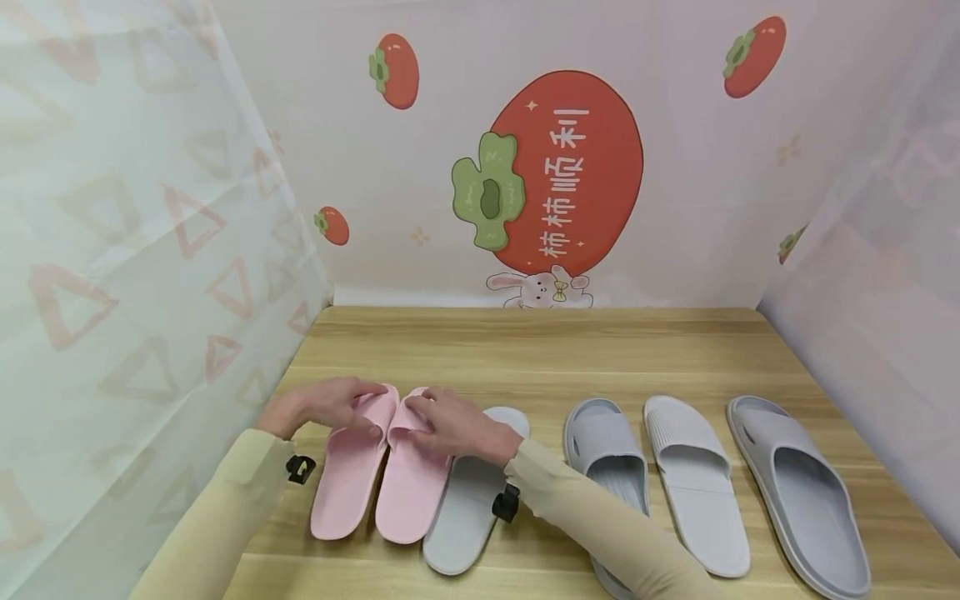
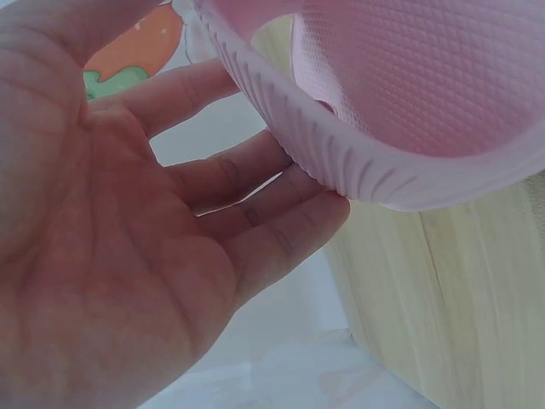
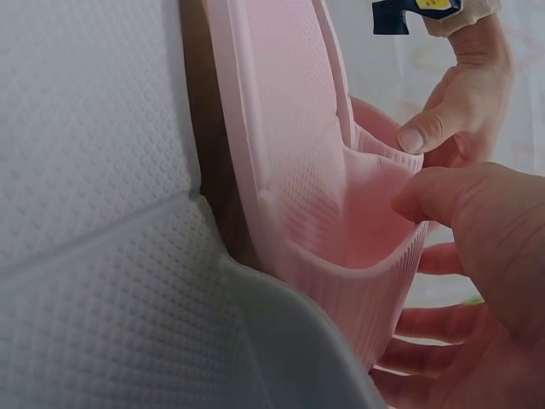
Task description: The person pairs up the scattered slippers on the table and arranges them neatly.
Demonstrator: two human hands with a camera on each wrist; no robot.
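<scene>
Two pink slippers with ribbed straps lie side by side at the left of the wooden table. On the strap of the left pink slipper (image 1: 347, 492) is my left hand (image 1: 330, 404), its thumb at the strap's edge and fingers along the ribbed outside (image 2: 315, 145). My right hand (image 1: 468, 429) pinches the strap of the right pink slipper (image 1: 408, 500), thumb inside the opening and fingers outside, as the right wrist view shows. Close beside it lies a light grey slipper (image 1: 461, 521), partly covered by my right hand and wrist.
Farther right lie a grey slipper (image 1: 603, 433), partly behind my right forearm, a light grey ribbed slipper (image 1: 705, 492) and a larger grey slipper (image 1: 802, 492). Printed sheets form the left wall (image 1: 150, 250), back wall (image 1: 675, 275) and right wall (image 1: 877, 275) around the wooden table (image 1: 540, 342).
</scene>
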